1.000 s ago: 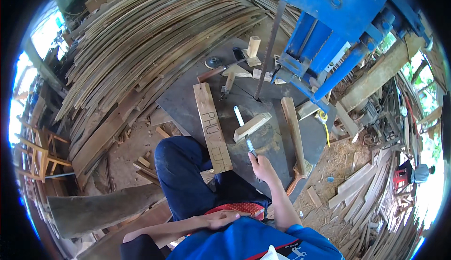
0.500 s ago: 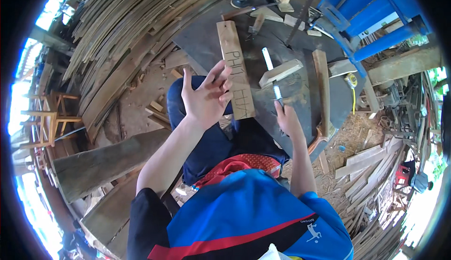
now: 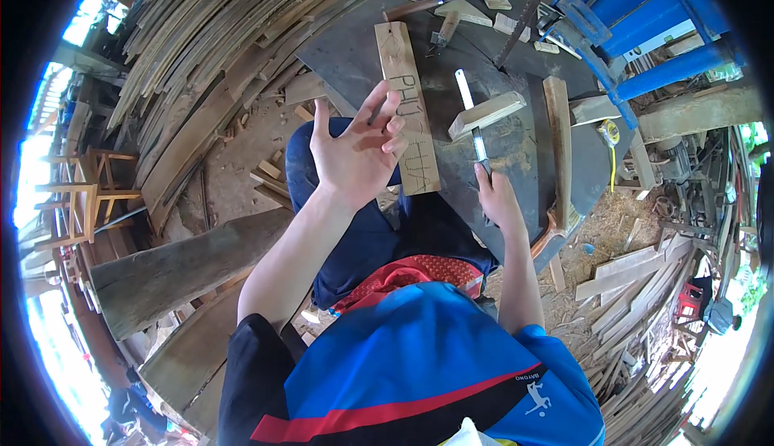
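Observation:
My left hand (image 3: 360, 156) is raised palm up with fingers spread and a little curled, holding nothing. In this view it overlaps the left edge of a flat wooden board (image 3: 415, 131) with handwritten dark letters, which lies lengthwise at the table's near edge. My right hand (image 3: 500, 200) is closed round the near end of a long tool with a narrow shiny metal blade (image 3: 463, 91); its exact kind I cannot make out. A short wooden block (image 3: 488, 115) crosses over the middle of that blade.
On the dark tabletop (image 3: 516, 156) lie a long wooden piece (image 3: 557, 147), a wooden-handled tool (image 3: 413, 10) and small offcuts. A yellow tape measure (image 3: 609, 132) sits by the right edge. Blue machinery (image 3: 637, 27) stands far right. Stacked planks (image 3: 210, 35) fill the far left.
The view has shifted slightly, so the table and its things sit a little higher. Both hands keep nearly the same pose, the right one still closed on the tool.

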A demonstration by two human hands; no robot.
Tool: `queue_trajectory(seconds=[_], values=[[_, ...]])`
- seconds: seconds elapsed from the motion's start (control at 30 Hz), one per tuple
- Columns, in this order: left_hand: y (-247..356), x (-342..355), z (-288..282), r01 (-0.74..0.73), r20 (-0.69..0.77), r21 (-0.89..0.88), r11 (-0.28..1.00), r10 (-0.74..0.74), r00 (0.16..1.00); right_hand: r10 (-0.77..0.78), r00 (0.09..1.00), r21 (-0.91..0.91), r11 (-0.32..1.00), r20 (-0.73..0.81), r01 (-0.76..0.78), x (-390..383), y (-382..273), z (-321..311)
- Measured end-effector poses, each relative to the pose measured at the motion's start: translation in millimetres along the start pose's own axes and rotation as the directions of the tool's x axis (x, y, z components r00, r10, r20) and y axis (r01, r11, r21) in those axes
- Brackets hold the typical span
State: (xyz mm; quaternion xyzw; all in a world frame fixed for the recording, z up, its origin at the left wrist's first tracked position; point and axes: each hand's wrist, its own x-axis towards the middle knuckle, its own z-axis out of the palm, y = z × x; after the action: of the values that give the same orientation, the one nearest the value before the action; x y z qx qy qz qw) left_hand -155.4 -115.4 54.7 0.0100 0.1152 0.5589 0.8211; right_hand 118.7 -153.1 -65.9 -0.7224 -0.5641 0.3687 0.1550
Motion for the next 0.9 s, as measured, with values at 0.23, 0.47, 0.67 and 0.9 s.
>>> queue_trajectory(seconds=[0.23,0.47,0.67,0.9], values=[[-1,4,10,-0.008,0.071,-0.049,0.999,0.011,0.997,-0.046,0.999,-0.014,0.999,-0.029,0.045,-4,-6,-1],[-5,5,20,0.013,0.134,-0.092,0.996,-0.001,0.991,-0.100,0.993,-0.018,0.995,-0.061,0.099,-5,-8,-3],[-8,1,25,0.022,0.154,-0.100,0.995,-0.007,0.988,-0.078,0.996,-0.006,0.997,-0.049,0.078,-4,-5,0],[-12,-5,33,0.027,0.160,-0.109,0.994,-0.009,0.987,-0.056,0.998,0.019,0.998,-0.004,0.056,-2,-5,-1]])
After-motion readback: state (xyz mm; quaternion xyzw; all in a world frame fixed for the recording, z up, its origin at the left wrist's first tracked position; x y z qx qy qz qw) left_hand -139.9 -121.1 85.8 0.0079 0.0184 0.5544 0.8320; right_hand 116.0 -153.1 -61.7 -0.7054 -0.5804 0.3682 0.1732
